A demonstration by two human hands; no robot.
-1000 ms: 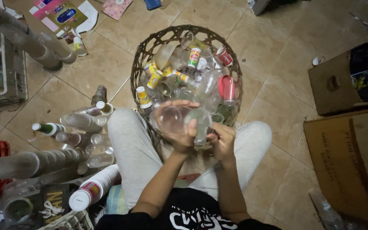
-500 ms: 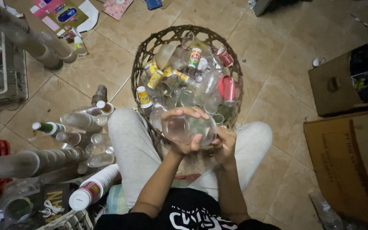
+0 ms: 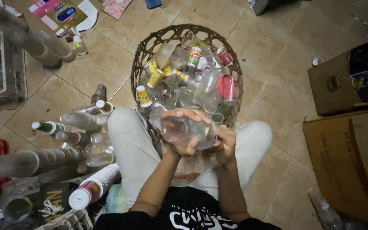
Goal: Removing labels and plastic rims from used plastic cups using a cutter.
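Floor: beige tiled floor [image 3: 277, 55], littered all round with plastic and cardboard; the person sits on it, legs in pale grey trousers spread to either side of a basket.
Left hand: left hand [image 3: 187, 135] curled over the top and near side of a clear crumpled plastic cup [image 3: 189, 130], fingers closed on it.
Right hand: right hand [image 3: 225, 144] closed on the same cup from its right end, thumb towards the wrist.
Cup position: held in the air between the knees, just above the near rim of the basket; its long axis lies roughly across the body, left to right.
Nearer hand: both grip it; the left covers more of it, the right only its end.
Basket: round woven wicker basket [image 3: 138, 70] directly beyond the hands, heaped with clear cups, small yellow-labelled bottles and a red cup.
Left side: stacked nested clear plastic cups [image 3: 26, 159] and a stack of white paper cups [image 3: 93, 187] lying near the left thigh, with loose bottles just beyond.
Right side: brown cardboard boxes [image 3: 354, 157], well apart from the hands.
Far floor: flattened printed cartons past the basket.
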